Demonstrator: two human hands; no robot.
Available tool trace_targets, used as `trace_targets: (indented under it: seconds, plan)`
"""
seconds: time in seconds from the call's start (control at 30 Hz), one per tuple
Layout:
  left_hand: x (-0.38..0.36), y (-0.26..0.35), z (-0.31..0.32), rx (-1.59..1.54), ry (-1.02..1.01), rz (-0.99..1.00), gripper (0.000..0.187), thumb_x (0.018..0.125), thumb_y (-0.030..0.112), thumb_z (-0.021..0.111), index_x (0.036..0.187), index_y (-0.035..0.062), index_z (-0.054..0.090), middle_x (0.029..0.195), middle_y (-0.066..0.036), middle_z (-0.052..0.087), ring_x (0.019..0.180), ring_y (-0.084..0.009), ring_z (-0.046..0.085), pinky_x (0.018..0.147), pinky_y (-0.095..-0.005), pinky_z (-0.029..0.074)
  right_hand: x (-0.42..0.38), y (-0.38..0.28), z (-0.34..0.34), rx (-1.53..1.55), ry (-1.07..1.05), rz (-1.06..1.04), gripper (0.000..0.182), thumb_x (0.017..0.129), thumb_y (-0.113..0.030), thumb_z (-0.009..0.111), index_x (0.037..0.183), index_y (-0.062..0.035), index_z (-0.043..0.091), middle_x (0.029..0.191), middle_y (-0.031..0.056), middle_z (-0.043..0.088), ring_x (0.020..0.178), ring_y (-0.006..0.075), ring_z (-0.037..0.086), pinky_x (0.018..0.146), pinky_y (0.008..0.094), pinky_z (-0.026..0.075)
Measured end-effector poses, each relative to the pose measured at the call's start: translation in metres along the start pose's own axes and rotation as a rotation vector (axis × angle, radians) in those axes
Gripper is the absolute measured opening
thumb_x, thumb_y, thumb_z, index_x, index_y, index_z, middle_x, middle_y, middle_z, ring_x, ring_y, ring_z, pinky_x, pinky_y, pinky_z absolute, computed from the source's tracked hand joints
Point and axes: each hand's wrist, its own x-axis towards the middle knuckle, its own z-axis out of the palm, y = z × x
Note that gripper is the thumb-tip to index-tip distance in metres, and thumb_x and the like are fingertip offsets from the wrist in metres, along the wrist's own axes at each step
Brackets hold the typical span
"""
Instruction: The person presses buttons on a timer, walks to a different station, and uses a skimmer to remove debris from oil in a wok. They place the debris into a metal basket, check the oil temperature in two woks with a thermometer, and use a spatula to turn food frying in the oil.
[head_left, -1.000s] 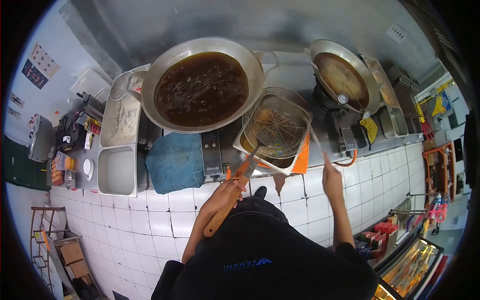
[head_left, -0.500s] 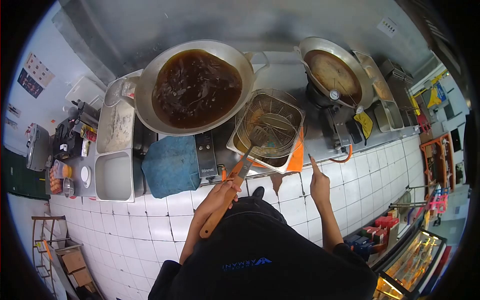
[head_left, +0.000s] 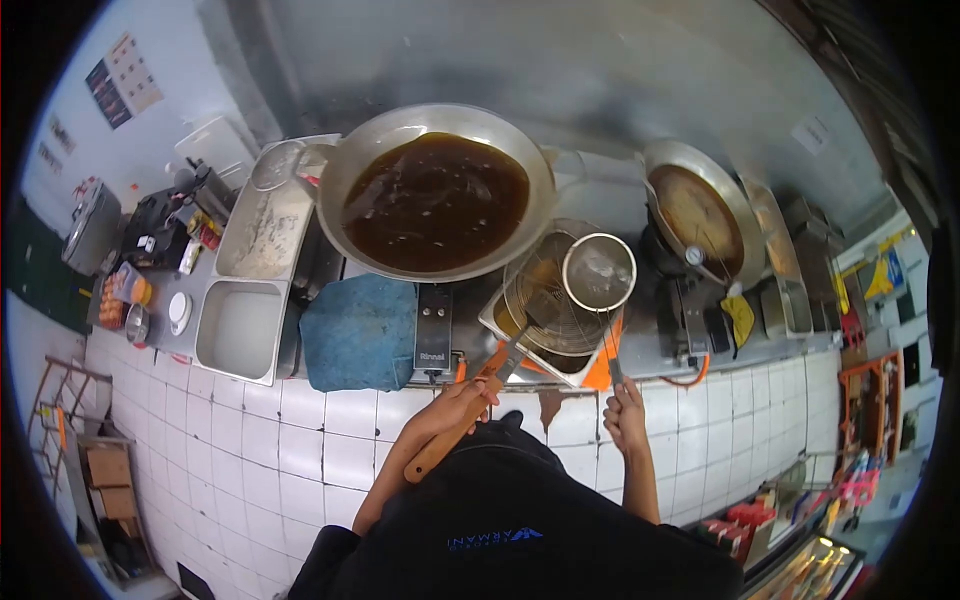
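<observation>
My left hand is closed around the wooden handle of a metal spatula, whose blade is over the wire basket. In my right hand is the handle of a fine-mesh skimmer, its round head raised above the basket's right side. The round wire basket rests on a rectangular metal pan, with orange cloth beneath. Behind, to the left, stands a large wok of dark brown oil.
A second wok with foamy oil and a thermometer stands at right. Left are a blue cloth, a burner control box, a metal tray and a floury tray. A yellow cloth hangs at the right edge.
My right hand, earlier with its index finger extended by the skimmer's handle, has closed on it and lifted the skimmer off the basket. The view has shifted; my left hand keeps the spatula.
</observation>
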Motion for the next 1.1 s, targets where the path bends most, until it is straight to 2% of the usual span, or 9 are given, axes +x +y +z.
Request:
trace_targets:
  seconds: [0.13, 0.27, 0.33, 0.4, 0.47, 0.87, 0.97, 1.03, 1.1]
  plan:
    - [0.002, 0.001, -0.004, 0.034, -0.048, -0.053, 0.049, 0.107, 0.039, 0.029, 0.104, 0.0012, 0.06, 0.091, -0.011, 0.06, 0.072, -0.0158, 0.061, 0.056, -0.0274, 0.051, 0.011, -0.019, 0.036, 0.034, -0.084, -0.058, 0.017, 0.105, -0.02, 0.043, 0.121, -0.0183, 0.049, 0.058, -0.0085, 0.026, 0.041, 0.0026, 0.02, 0.033, 0.0201, 0.015]
    - [0.003, -0.009, -0.001, -0.008, -0.03, 0.004, 0.047, 0.107, 0.037, 0.028, 0.106, 0.002, 0.06, 0.1, -0.01, 0.06, 0.075, -0.0154, 0.061, 0.057, -0.0274, 0.053, 0.076, -0.07, 0.083, -0.407, -0.171, -0.411, 0.028, 0.104, -0.025, 0.046, 0.13, -0.0151, 0.047, 0.058, -0.0061, 0.034, 0.039, 0.0022, 0.031, 0.032, 0.0216, 0.021]
    - [0.006, -0.013, -0.004, 0.004, -0.036, 0.009, 0.047, 0.107, 0.037, 0.028, 0.107, 0.0022, 0.06, 0.101, -0.011, 0.059, 0.076, -0.0153, 0.061, 0.057, -0.0275, 0.053, 0.109, -0.115, 0.121, -0.767, -0.099, -0.502, 0.029, 0.103, -0.025, 0.047, 0.128, -0.0111, 0.05, 0.06, 0.0048, 0.051, 0.044, 0.0191, 0.052, 0.039, 0.033, 0.04]
    - [0.005, -0.015, -0.001, 0.017, -0.045, 0.012, 0.047, 0.107, 0.037, 0.028, 0.107, 0.0023, 0.06, 0.102, -0.011, 0.059, 0.077, -0.0153, 0.061, 0.057, -0.0277, 0.053, 0.17, -0.141, 0.145, -1.162, -0.071, -1.051, 0.028, 0.102, -0.021, 0.045, 0.126, -0.007, 0.051, 0.08, 0.024, 0.065, 0.071, 0.0443, 0.064, 0.065, 0.0496, 0.051]
    - [0.002, -0.013, 0.005, 0.031, 0.006, 0.069, 0.05, 0.107, 0.039, 0.028, 0.107, 0.0024, 0.062, 0.095, -0.012, 0.06, 0.074, -0.0152, 0.061, 0.056, -0.0276, 0.053, 0.187, -0.173, 0.19, -1.26, -0.137, -1.188, 0.029, 0.1, -0.017, 0.044, 0.127, -0.0068, 0.049, 0.1, 0.0347, 0.061, 0.098, 0.0551, 0.055, 0.086, 0.0579, 0.044]
    - [0.001, -0.017, 0.007, 0.043, 0.018, 0.04, 0.053, 0.106, 0.04, 0.029, 0.106, 0.0016, 0.066, 0.09, -0.011, 0.06, 0.073, -0.015, 0.06, 0.057, -0.0277, 0.052, 0.28, -0.244, 0.27, -1.833, -0.018, -1.135, 0.041, 0.095, -0.01, 0.042, 0.135, -0.0143, 0.045, 0.102, 0.0295, 0.064, 0.099, 0.0469, 0.062, 0.083, 0.0565, 0.049]
    - [-0.003, -0.013, 0.007, 0.063, 0.007, 0.01, 0.053, 0.106, 0.041, 0.028, 0.107, 0.002, 0.065, 0.088, -0.011, 0.061, 0.072, -0.0147, 0.06, 0.057, -0.0271, 0.052, 0.293, -0.252, 0.267, -2.033, -0.245, -1.136, 0.042, 0.095, -0.011, 0.046, 0.137, -0.016, 0.046, 0.102, 0.0276, 0.066, 0.096, 0.0432, 0.064, 0.08, 0.0517, 0.051]
    - [-0.001, -0.013, 0.006, 0.062, -0.004, 0.012, 0.053, 0.106, 0.041, 0.028, 0.108, 0.0022, 0.064, 0.086, -0.011, 0.061, 0.072, -0.0147, 0.06, 0.057, -0.0269, 0.052, 0.265, -0.269, 0.271, -2.012, -0.498, -0.663, 0.04, 0.098, -0.013, 0.048, 0.138, -0.0198, 0.048, 0.084, 0.0177, 0.065, 0.072, 0.031, 0.063, 0.06, 0.0437, 0.05]
    - [0.003, -0.022, 0.003, 0.048, -0.016, -0.015, 0.052, 0.106, 0.04, 0.027, 0.107, 0.0021, 0.063, 0.091, -0.011, 0.062, 0.074, -0.0147, 0.061, 0.057, -0.0269, 0.053, 0.254, -0.284, 0.276, -2.011, -0.497, -0.343, 0.038, 0.1, -0.018, 0.048, 0.138, -0.0226, 0.048, 0.075, 0.0093, 0.057, 0.064, 0.0218, 0.055, 0.053, 0.0366, 0.043]
